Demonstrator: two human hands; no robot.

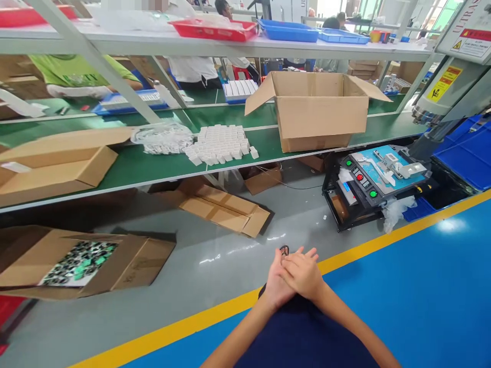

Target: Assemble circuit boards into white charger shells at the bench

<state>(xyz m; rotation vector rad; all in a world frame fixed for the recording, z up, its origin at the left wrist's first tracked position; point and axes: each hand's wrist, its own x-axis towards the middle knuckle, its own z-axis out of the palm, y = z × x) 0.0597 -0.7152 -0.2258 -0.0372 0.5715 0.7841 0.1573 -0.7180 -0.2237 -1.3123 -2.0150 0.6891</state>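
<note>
My two hands lie together over my lap in dark blue clothing, low in the middle of the view. My right hand (303, 276) rests flat across my left hand (274, 289). The left hand's fingers stick out straight past it. Neither hand grips anything I can make out. A small dark ring-like thing (284, 250) shows just beyond the fingertips; I cannot tell whether it touches them or lies on the floor.
A green conveyor table (146, 168) carries a heap of small white parts (220, 144), a clear bag (163, 137) and an open cardboard box (318, 112). Flattened cartons (222, 207) and a box of green-black parts (80, 261) lie on the floor. A press machine with buttons (378, 179) stands right. Other people work behind.
</note>
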